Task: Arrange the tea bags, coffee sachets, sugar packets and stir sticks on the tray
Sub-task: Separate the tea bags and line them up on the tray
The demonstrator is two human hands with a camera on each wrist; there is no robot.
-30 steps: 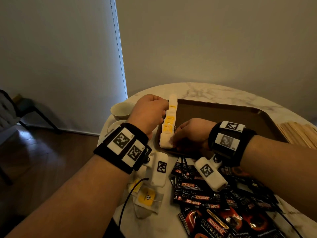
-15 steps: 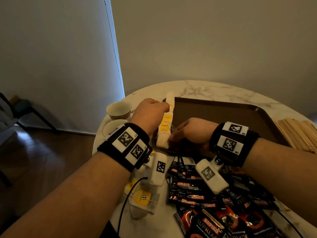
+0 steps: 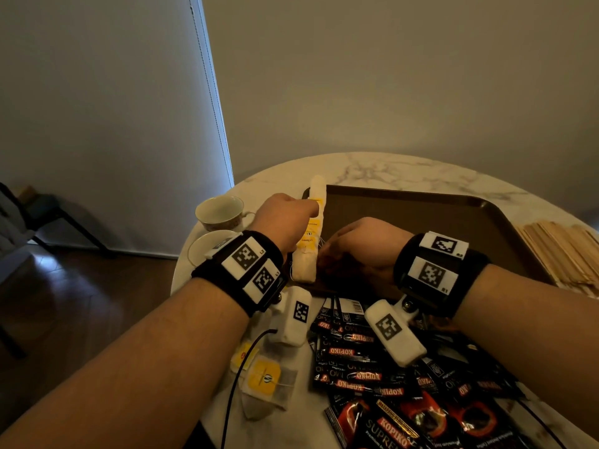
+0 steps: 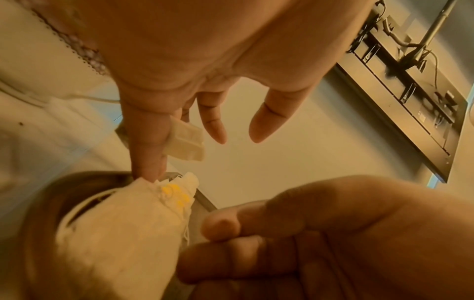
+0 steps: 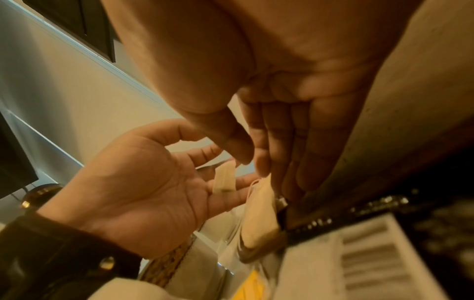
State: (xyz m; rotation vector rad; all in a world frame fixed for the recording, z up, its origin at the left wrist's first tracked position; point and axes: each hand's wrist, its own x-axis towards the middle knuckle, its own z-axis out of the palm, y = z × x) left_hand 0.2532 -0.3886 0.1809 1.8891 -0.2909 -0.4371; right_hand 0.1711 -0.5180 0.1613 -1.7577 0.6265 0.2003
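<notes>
A row of white tea bags with yellow tags [image 3: 309,234] stands on edge along the left rim of the brown tray [image 3: 421,222]. My left hand [image 3: 285,218] presses its left side, with the thumb [image 4: 146,146] touching the top of the bags [image 4: 123,223] and the other fingers relaxed. My right hand [image 3: 356,247] is against the right side of the row. Its straight fingers [image 5: 295,152] point down at a tea bag [image 5: 259,213]. Loose tea bags [image 3: 264,379] and black coffee sachets [image 3: 372,367] lie on the table near me. Wooden stir sticks [image 3: 564,251] lie right of the tray.
A cup [image 3: 220,210] and a saucer [image 3: 207,251] stand at the left edge of the round marble table [image 3: 389,170], close to my left hand. The rest of the tray's floor shows bare. A wall stands behind the table.
Both hands stay against the row of tea bags. The left hand has slid slightly nearer along it, and my view has shifted a little.
</notes>
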